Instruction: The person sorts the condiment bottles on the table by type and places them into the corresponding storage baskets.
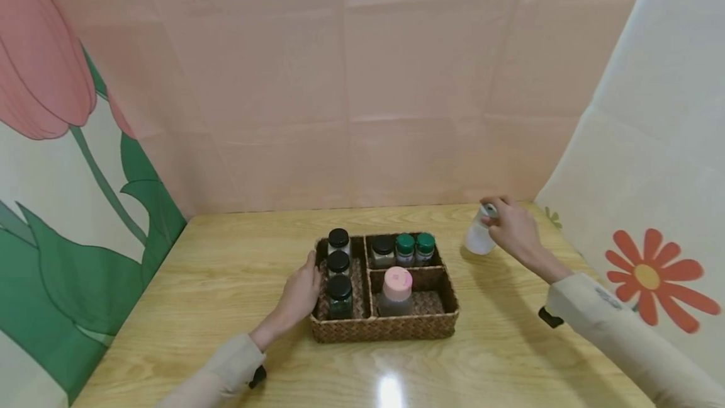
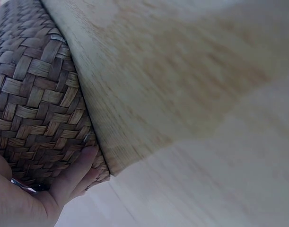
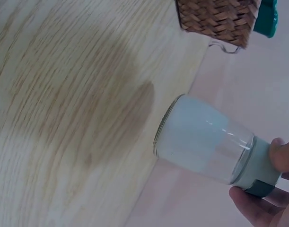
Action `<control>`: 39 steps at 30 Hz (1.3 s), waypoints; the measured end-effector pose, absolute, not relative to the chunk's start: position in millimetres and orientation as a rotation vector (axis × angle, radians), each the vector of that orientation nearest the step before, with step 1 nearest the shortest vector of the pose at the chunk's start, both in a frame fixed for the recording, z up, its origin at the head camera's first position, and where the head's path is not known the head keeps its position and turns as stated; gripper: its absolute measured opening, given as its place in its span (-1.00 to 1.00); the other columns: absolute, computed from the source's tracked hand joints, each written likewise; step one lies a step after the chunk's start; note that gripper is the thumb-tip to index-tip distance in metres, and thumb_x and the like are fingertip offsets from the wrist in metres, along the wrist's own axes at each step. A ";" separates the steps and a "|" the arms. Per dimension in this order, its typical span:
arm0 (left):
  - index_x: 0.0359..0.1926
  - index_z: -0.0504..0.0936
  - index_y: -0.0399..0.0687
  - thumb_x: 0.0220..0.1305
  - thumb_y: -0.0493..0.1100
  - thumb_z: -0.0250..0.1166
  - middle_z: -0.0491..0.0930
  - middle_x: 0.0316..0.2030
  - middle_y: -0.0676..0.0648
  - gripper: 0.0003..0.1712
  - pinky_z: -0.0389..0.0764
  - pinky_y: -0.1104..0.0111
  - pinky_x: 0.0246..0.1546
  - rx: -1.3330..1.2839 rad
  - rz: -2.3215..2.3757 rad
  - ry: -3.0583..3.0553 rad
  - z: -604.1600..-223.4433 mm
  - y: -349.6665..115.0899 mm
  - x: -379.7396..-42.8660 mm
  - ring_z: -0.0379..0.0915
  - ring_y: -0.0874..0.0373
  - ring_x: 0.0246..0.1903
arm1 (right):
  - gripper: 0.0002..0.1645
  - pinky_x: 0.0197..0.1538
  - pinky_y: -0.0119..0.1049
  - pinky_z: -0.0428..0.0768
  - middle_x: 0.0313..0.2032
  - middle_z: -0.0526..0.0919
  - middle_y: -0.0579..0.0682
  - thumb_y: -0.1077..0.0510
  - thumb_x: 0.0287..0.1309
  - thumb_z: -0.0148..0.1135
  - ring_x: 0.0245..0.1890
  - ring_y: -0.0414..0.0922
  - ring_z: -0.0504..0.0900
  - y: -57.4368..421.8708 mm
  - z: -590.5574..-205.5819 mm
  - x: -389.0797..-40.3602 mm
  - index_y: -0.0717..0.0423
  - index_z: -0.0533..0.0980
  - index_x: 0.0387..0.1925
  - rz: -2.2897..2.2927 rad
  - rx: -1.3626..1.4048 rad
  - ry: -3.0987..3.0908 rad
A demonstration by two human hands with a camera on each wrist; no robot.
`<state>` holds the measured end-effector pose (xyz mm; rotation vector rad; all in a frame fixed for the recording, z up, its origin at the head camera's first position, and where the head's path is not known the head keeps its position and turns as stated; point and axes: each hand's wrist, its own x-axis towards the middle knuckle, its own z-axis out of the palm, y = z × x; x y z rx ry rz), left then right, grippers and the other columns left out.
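Note:
My right hand [image 1: 515, 228] grips a small glass jar of white contents [image 1: 479, 239] by its pale cap, right of the basket. The jar leans a little, its base close over the table; the right wrist view shows the glass jar [image 3: 201, 137] with thumb and fingers around the cap. Against the left wall of a woven basket [image 1: 385, 329] rests my left hand [image 1: 300, 291], fingers fairly straight along the weave [image 2: 40, 109]. In the basket's left compartment stand black-capped jars [image 1: 340, 298]. A pink-capped bottle [image 1: 398, 294] occupies the front right compartment.
The back right compartment holds another black-capped jar [image 1: 382, 252] and two green-capped bottles [image 1: 404, 249]. All of it sits on a wood-grain table [image 1: 238, 257]. A pink sheet [image 1: 351, 80] hangs behind, with flower-printed sheets [image 1: 651, 143] at the sides.

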<state>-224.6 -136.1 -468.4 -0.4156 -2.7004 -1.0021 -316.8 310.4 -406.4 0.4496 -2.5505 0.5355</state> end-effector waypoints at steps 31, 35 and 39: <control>0.39 0.11 -0.61 0.50 -0.36 -0.02 0.30 -0.65 0.02 -0.43 0.28 0.44 -0.77 -0.373 -1.003 -2.701 -469.3 -134.9 -227.4 0.14 0.30 -0.78 | -0.47 -0.54 -0.22 0.42 0.01 0.56 0.19 0.42 0.06 0.21 -0.35 0.08 0.62 276.1 -370.1 -278.6 0.17 0.57 0.12 0.533 0.555 -2.454; 0.39 0.12 -0.61 0.49 -0.36 -0.01 0.30 -0.65 0.02 -0.43 0.28 0.44 -0.76 -0.365 -1.013 -2.702 -469.2 -135.3 -226.9 0.15 0.29 -0.78 | -0.47 -0.53 -0.21 0.44 -0.02 0.57 0.15 0.42 0.04 0.23 -0.34 0.07 0.62 270.6 -366.3 -271.6 0.17 0.57 0.11 0.529 0.597 -2.416; 0.40 0.10 -0.59 0.50 -0.36 -0.02 0.31 -0.66 0.02 -0.43 0.28 0.44 -0.77 -0.367 -1.035 -2.713 -472.2 -135.1 -227.3 0.16 0.29 -0.77 | -0.50 -0.52 -0.22 0.44 -0.04 0.58 0.12 0.42 0.06 0.28 -0.37 0.03 0.61 267.0 -363.0 -263.8 0.18 0.58 0.10 0.514 0.637 -2.382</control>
